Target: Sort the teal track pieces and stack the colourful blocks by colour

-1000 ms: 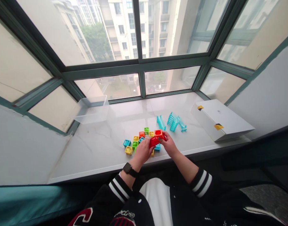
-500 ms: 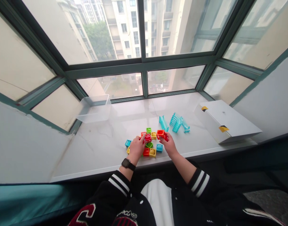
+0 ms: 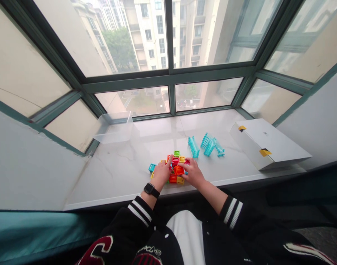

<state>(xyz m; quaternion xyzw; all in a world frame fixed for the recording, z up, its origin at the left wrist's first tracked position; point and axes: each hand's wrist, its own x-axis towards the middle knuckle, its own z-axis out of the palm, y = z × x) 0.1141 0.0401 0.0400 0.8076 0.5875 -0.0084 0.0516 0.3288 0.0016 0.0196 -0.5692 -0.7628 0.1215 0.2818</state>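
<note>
My left hand point(image 3: 161, 173), with a black watch on its wrist, is closed on a red toy block point(image 3: 175, 161), its index finger stretched along the block's side. My right hand point(image 3: 194, 173) reaches in from the right. Its thumb and fingers are around an orange-red block point(image 3: 178, 170), just below the red one. A pinkish-red piece shows partly behind the right fingers. Around and beneath both hands lie small hollow plastic blocks: a green block point(image 3: 177, 153) at the back, a blue block point(image 3: 152, 168) at the left, and a yellow block point(image 3: 180, 180) in front. Several others are partly hidden.
Translucent turquoise ribbed track pieces point(image 3: 194, 147) lie behind and right of the blocks. A clear plastic bin point(image 3: 113, 137) stands at the back left of the white sill point(image 3: 107, 180). At the right is a white box point(image 3: 273, 143) with yellow-black tabs. Windows border the back.
My right hand has moved left and slightly down, carrying the orange-red block in beside the red one. My left hand stays at the pile. The view has shifted slightly.
</note>
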